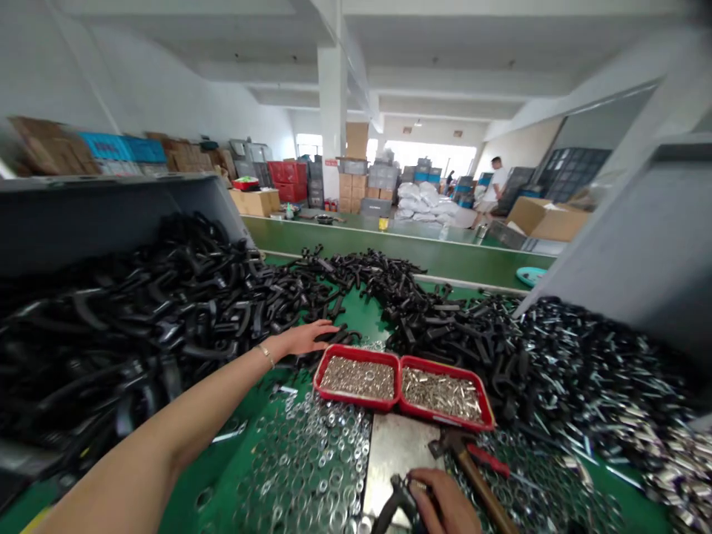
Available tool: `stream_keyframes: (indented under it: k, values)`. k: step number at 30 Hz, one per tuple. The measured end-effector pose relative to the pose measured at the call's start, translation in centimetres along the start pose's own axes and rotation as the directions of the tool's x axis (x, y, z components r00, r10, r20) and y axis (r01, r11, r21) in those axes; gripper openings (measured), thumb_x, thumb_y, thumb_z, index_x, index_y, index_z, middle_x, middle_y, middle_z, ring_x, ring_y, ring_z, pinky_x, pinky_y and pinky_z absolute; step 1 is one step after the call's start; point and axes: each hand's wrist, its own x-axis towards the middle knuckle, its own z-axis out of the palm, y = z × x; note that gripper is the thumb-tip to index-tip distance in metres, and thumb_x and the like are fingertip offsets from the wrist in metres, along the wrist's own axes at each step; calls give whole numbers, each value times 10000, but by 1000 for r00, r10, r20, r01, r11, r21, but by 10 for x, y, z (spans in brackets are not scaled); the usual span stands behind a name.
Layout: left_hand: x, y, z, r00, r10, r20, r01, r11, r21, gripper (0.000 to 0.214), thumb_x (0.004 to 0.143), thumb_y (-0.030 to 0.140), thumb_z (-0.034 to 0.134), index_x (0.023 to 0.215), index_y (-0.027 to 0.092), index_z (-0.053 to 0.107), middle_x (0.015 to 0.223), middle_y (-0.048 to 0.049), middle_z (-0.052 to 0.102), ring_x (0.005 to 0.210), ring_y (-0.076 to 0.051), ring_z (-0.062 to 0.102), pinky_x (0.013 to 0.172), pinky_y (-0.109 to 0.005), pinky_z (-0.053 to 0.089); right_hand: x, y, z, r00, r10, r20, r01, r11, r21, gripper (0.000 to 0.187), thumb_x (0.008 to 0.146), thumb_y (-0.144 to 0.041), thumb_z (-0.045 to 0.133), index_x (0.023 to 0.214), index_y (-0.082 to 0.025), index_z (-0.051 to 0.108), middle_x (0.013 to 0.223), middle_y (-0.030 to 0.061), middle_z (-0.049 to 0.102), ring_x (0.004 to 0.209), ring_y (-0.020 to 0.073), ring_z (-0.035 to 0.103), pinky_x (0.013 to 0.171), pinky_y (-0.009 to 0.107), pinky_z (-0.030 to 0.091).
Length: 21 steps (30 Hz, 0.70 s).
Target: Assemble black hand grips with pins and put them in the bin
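Observation:
My left hand (303,339) reaches forward with fingers stretched out, at the edge of a heap of black curved parts (239,319). One black part (348,335) lies right by its fingertips; whether they touch it I cannot tell. My right hand (445,500) is closed on a black curved part (397,500) at the lower end of a metal plate (397,445). A small silvery piece shows by its fingers. Just ahead stand two red trays, the left tray (359,403) with small metal rings, the right tray (445,421) with small metal pins.
Right of the plate lie a hammer (478,475) and a red-handled screwdriver (489,460). Loose metal rings (311,452) cover the green table. Heaps of black parts and shiny metal pieces (601,371) flank both sides. A person (497,185) stands far back beyond a green conveyor (334,239).

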Motion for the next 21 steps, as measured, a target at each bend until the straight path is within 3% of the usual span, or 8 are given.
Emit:
stream_keyframes:
  k: [4,7,8,10,12,13,16,21]
  values:
    - [-39,17,-8,973,-179,-147,168,982,-84,603,909,350,548,1472,173,421,1512,-101,468,1373,-217,466,1144,-317,343,1,-12,-11,994,53,97,-61,994,85,256,959,-420,509,1059,-229,646,1034,72,704,957,224,678,866,347,540]
    - [-53,22,-21,900,-327,-287,302,945,-130,590,942,353,507,1490,171,387,1534,-95,436,1406,-228,413,1180,-358,286,8,-26,-21,987,-14,158,-1,995,96,245,959,-412,518,1090,-224,606,1064,78,668,999,236,644,917,387,505]
    - [-59,26,-27,839,-369,-400,318,929,-190,561,948,365,500,1467,167,421,1512,-102,465,1392,-238,425,1177,-379,289,9,-30,-26,985,-49,165,33,994,100,238,964,-400,514,1106,-227,594,1080,79,656,1016,236,632,928,392,493]
    - [-74,43,-37,629,-433,-646,203,893,-402,500,960,398,482,1406,172,489,1423,-113,552,1302,-241,506,1115,-395,367,8,-36,-37,983,-109,145,95,991,97,230,975,-376,500,1143,-233,568,1097,82,633,1026,234,615,926,392,481]
    - [-96,72,-38,421,-508,-752,-117,791,-600,477,967,429,466,1389,210,497,1337,-103,612,1134,-206,601,962,-353,473,5,-38,-49,984,-151,90,145,987,66,232,975,-359,500,1163,-231,548,1089,88,616,1021,240,601,914,398,473]
    - [-111,91,-34,401,-544,-737,-277,695,-663,486,968,444,460,1408,238,471,1319,-97,621,1046,-185,624,876,-327,495,3,-37,-55,983,-174,55,172,984,43,235,968,-359,512,1161,-228,544,1083,92,611,1022,247,594,920,409,464]
    - [-159,150,-4,560,-613,-558,-485,304,-820,453,930,405,530,1360,263,534,1279,-98,640,889,-152,599,762,-305,484,0,-29,-68,982,-188,-11,188,982,-8,242,962,-370,516,1153,-224,546,1128,104,609,1075,265,575,973,436,431]
    - [-216,227,64,722,-662,-203,-470,-254,-845,593,926,649,404,1275,226,631,1316,-134,601,755,-159,514,607,-315,429,-1,-20,-77,992,99,-82,-95,994,48,305,969,-444,479,1167,-221,542,1107,111,647,1008,255,631,850,382,500]
